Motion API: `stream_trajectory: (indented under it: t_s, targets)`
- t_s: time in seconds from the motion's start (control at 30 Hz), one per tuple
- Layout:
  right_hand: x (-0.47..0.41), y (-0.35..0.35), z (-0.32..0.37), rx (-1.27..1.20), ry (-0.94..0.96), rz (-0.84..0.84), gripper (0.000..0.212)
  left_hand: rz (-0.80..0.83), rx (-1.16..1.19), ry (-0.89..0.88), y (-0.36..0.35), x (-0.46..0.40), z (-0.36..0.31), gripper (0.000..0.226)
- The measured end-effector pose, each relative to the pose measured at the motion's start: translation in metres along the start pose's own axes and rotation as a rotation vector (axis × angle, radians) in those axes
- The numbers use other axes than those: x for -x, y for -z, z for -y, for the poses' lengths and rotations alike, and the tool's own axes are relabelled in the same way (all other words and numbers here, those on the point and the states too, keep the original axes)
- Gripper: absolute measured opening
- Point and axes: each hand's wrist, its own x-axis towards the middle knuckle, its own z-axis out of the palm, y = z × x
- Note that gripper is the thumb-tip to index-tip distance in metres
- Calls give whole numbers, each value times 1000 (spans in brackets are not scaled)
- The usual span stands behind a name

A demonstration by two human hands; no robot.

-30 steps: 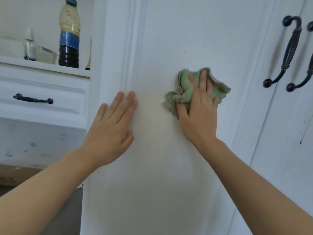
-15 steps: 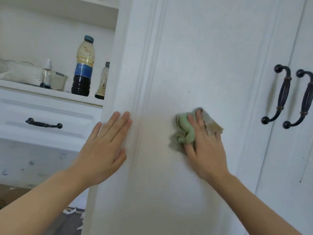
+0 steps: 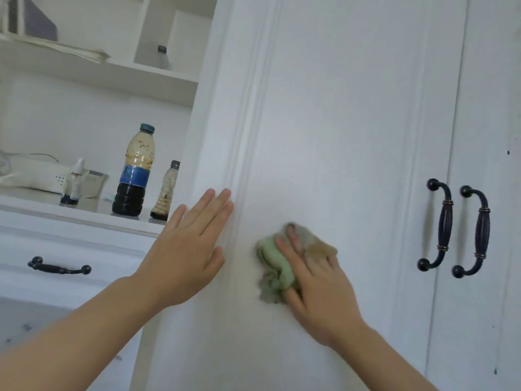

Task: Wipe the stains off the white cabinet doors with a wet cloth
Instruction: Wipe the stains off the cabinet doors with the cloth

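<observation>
A white shelving unit (image 3: 158, 77) fills the left; its lower white ledge (image 3: 84, 218) carries a tall plastic bottle with a blue label and dark liquid (image 3: 132, 170), a smaller stained bottle (image 3: 166, 190) just beside it, and a small dropper bottle (image 3: 74, 180); below sits a white drawer front (image 3: 70, 249) with a dark metal handle (image 3: 59, 267); soft, even light.

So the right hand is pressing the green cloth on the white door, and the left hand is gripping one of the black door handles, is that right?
Not quite. The head view shows the left hand lying flat and open on the left edge of the white door, well away from the black door handles. The rest holds: the right hand presses the green cloth against that door.
</observation>
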Motion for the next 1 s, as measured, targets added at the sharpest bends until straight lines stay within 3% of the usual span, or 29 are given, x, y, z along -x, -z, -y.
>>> stream_trajectory:
  t_s: [0.13, 0.2, 0.27, 0.37, 0.43, 0.53, 0.67, 0.77, 0.9, 1.0]
  targets:
    - [-65, 56, -56, -140, -435, -143, 68, -25, 2, 23, 16, -27, 10, 64]
    - [-103, 67, -47, -208, -517, -231, 65, -59, 50, 59, 24, -44, 12, 68]
    - [-120, 56, -21, -190, -410, -207, 64, -50, 92, 83, 30, -60, 11, 71]
    - [-96, 18, 32, -142, -70, -107, 65, -36, 100, 84, 32, -67, 11, 73]
    - [-73, 7, 32, -97, 15, -52, 61, 1, 98, 98, 29, -62, 9, 74]
    - [-70, 25, -3, -47, -21, -76, 66, 50, 82, 82, 26, -55, 10, 75]
    - [-108, 69, -57, -106, -375, -160, 68, 61, 71, 90, 31, -65, 16, 80]
    - [-145, 76, -41, -151, -516, -228, 61, 45, 92, 75, 32, -72, 17, 80]
    - [-126, 28, 25, -141, -156, -180, 65, -26, 145, 72, 30, -66, 24, 74]
    - [-88, 14, 28, -109, -37, -96, 63, -19, 122, 60, 27, -57, 24, 71]
